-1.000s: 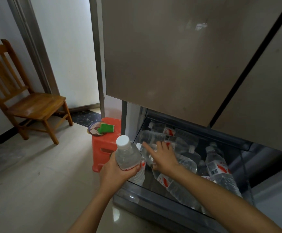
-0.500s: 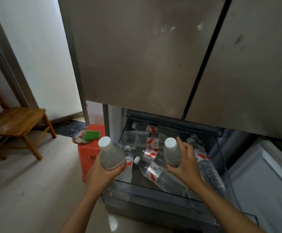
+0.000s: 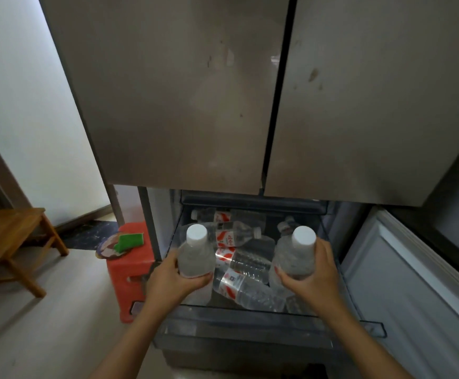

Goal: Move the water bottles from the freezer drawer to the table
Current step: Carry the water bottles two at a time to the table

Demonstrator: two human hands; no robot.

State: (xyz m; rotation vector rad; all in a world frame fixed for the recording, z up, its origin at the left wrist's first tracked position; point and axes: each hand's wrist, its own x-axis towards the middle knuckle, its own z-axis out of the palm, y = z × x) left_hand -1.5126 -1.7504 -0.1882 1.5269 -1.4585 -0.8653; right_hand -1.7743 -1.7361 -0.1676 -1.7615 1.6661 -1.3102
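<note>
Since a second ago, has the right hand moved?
Yes. The right hand went from the left side of the freezer drawer to its right side, and now grips an upright water bottle.

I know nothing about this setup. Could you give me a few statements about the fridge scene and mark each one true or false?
1. The left hand grips the left bottle and the right hand grips the right bottle, both upright. True.
2. The freezer drawer is emptied. False: several bottles lie in it, such as the lying bottle.
3. The held bottles' caps are blue. False: they are white.
4. A red stool stands left of the drawer. True.
</note>
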